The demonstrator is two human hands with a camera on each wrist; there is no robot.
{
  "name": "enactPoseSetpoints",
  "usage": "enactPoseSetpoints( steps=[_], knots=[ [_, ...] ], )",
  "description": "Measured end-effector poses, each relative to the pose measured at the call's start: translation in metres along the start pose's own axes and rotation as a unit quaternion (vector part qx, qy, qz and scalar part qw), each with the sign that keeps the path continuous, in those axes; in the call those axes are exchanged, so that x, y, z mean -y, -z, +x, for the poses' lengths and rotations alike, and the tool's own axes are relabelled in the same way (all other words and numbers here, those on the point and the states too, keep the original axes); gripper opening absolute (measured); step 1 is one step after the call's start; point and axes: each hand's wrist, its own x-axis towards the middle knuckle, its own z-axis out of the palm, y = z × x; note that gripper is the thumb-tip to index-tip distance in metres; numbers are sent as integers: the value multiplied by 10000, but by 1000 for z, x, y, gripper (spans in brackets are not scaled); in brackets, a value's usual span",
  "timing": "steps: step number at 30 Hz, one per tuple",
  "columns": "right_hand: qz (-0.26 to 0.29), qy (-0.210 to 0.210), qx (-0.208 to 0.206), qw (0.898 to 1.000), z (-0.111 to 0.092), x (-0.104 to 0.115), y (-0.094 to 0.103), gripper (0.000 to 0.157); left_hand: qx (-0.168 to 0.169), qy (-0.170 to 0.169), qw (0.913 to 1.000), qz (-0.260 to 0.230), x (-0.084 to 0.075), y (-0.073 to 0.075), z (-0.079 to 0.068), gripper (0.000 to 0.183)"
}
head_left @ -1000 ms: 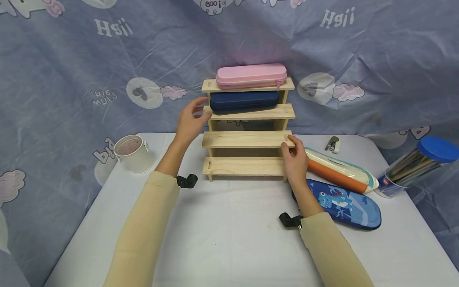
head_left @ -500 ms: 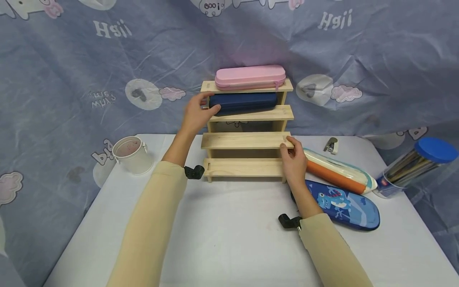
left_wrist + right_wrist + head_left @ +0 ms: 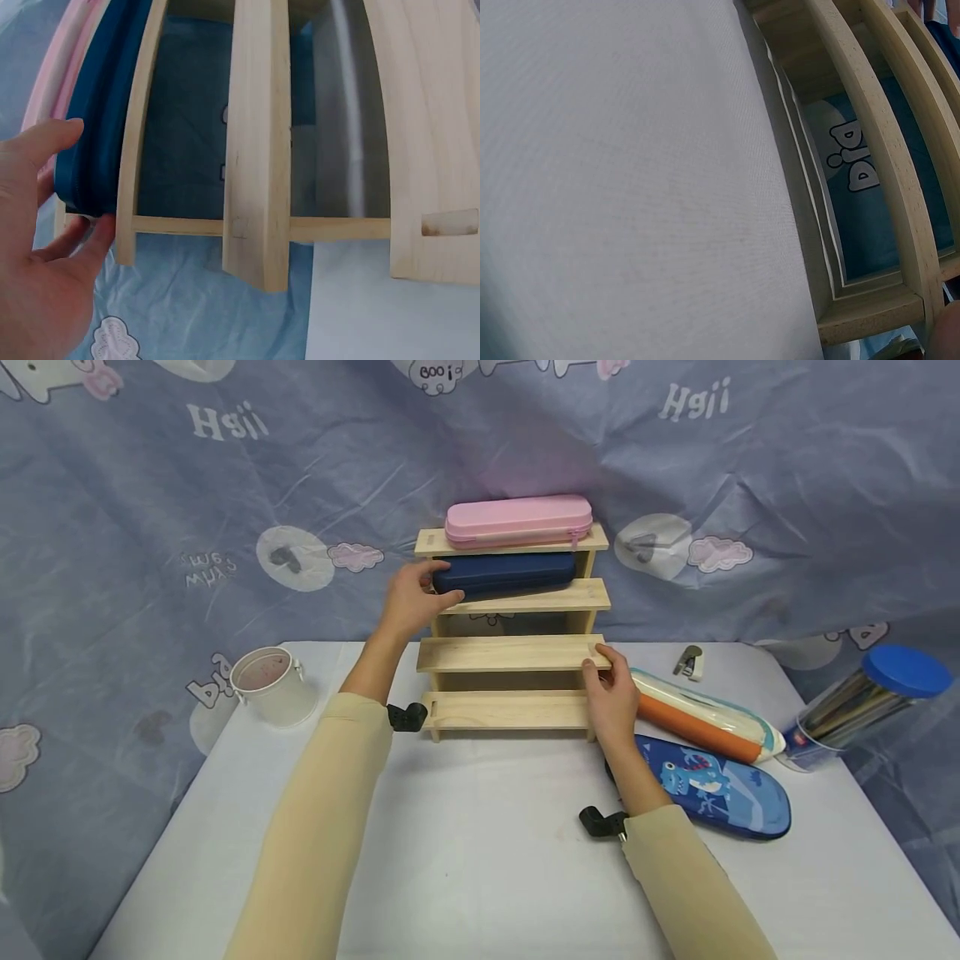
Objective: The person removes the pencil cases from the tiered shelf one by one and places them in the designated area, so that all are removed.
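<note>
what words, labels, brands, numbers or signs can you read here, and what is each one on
"Hgii": upper left of the blue-grey patterned fabric backdrop
"Hgii": upper right of the backdrop
"BOO", then a mark like an "i": top of the backdrop
Flipped lettering at the backdrop's left: too unclear to read
Turned lettering beside the round white bucket: cannot be read surely
Label on the clear jar with a blue lid: too small

"What changed over the last second?"

"My left hand (image 3: 411, 602) went in. Fingers began just beside the navy case (image 3: 502, 574), then took its left end, thumb over the lower front."

"Anything more?"

"My sleeve's black clip (image 3: 407, 717) followed, rightward, ending before the lowest shelf's (image 3: 510, 710) left end."
</note>
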Motion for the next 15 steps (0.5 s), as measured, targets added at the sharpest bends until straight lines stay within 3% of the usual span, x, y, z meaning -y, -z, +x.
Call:
enactPoseSetpoints(
  steps=[4, 10, 15],
  knots=[
    [26, 30, -39, 10000, 0, 0, 0, 41, -39, -14, 10000, -32, 3, -1, -1, 53],
    [-35, 41, -32, 10000, -1, 0, -1, 41, -24, -99, 9964, -846, 8, -6, -6, 53],
    [-30, 88, -55, 9999, -2, 1, -1, 41, -153, -337, 9932, -1102, 12, -10, -10, 47]
  ],
)
